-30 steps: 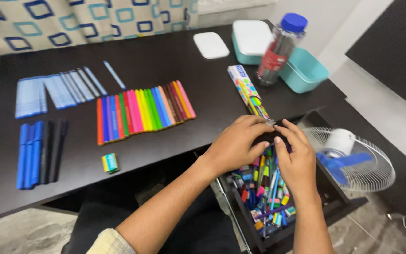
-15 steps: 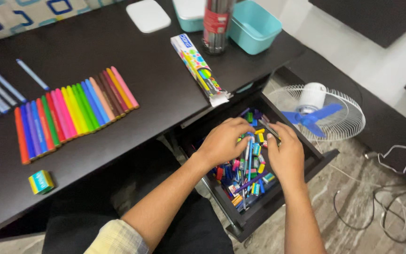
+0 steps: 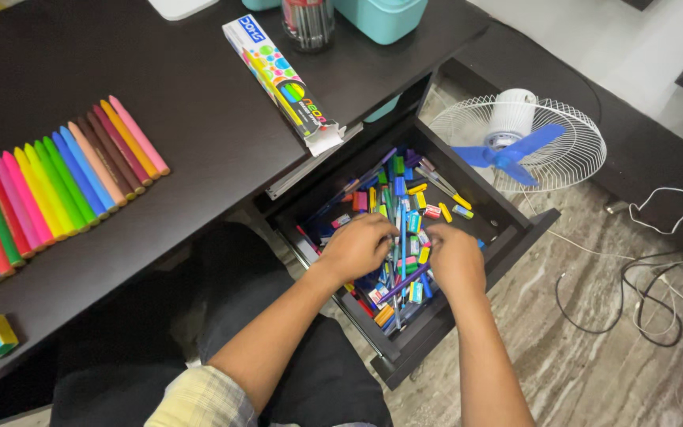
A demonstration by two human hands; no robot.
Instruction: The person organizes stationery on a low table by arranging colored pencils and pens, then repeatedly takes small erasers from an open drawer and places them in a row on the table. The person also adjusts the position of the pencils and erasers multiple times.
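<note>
- Here, the left hand [image 3: 360,245] and right hand [image 3: 454,261] both reach down into the open dark wooden drawer [image 3: 515,229], fingers curled into its jumble of loose coloured pens and small erasers [image 3: 405,225]; whether either actually grips anything cannot be told.
- Up on the dark desk [image 3: 199,119], the row of bright felt-tip markers [image 3: 57,186] lies side by side, seemingly sorted by colour.
- A white floor fan [image 3: 515,142] stands just beside the drawer.

A rainbow row of markers [image 3: 57,178] is lying along the dark brown bench's [image 3: 199,103] left edge. The black drawer [image 3: 507,229] is holding multicoloured pens and erasers [image 3: 405,225]. A white fan [image 3: 515,142] is showing blue blades.
</note>
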